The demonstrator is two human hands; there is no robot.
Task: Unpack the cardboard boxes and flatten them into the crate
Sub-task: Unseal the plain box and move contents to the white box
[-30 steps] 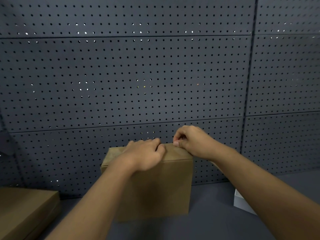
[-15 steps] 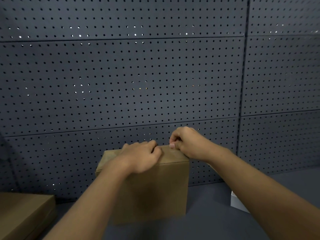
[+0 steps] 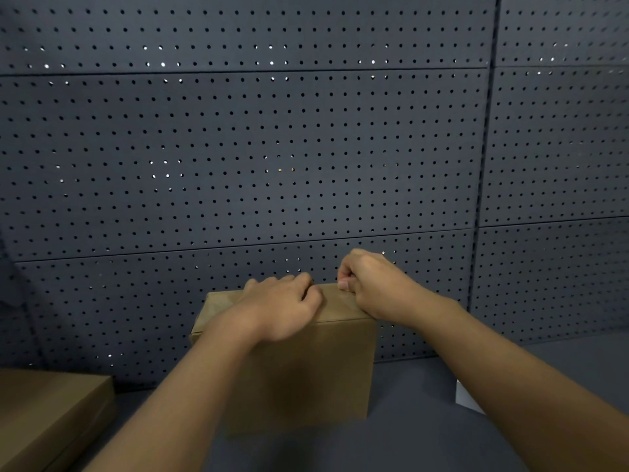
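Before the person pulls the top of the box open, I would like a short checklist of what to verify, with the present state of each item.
1. Upright cardboard box stands stably on the dark surface: ok.
2. Left hand rests on the box top to steady it: ok.
3. Right hand has a grip at the top back edge, fingers curled: ok, though what exactly it pinches cannot be told.
4. Top flaps already free to open: cannot tell, the hands cover the seam.
5. Second cardboard box at the left lies apart from the working box: ok.
6. Crate within reach: cannot tell, no crate is in view.
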